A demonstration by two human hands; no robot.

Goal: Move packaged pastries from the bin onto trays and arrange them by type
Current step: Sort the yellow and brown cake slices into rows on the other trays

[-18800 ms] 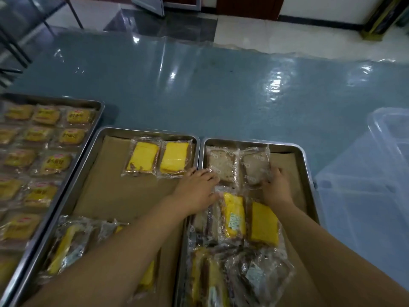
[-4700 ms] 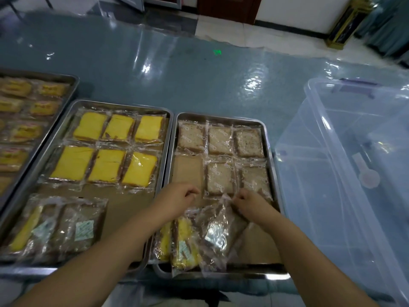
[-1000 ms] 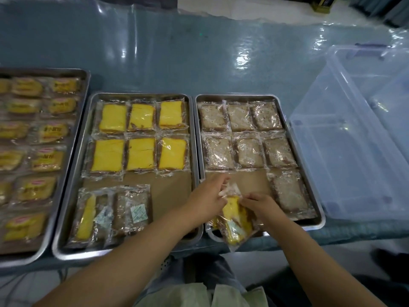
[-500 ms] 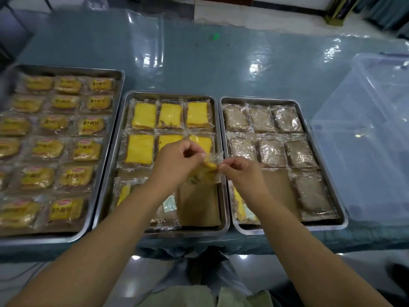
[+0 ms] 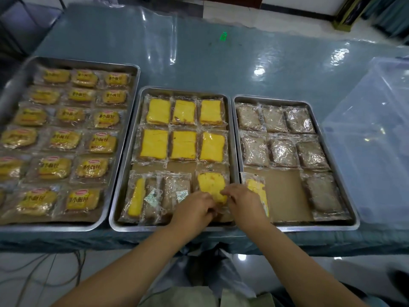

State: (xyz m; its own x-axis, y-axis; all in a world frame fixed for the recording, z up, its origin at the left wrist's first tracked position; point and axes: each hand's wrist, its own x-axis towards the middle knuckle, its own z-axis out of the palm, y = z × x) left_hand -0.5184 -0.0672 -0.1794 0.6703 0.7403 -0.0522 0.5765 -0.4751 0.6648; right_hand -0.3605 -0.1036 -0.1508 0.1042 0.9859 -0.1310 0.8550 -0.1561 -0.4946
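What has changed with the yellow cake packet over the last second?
Both hands lifted a yellow cake packet out of the right tray and carried it left into the middle tray. It now lies in the third row's right slot, with the left hand and right hand touching it. The two full yellow rows and the brown packets stayed put.
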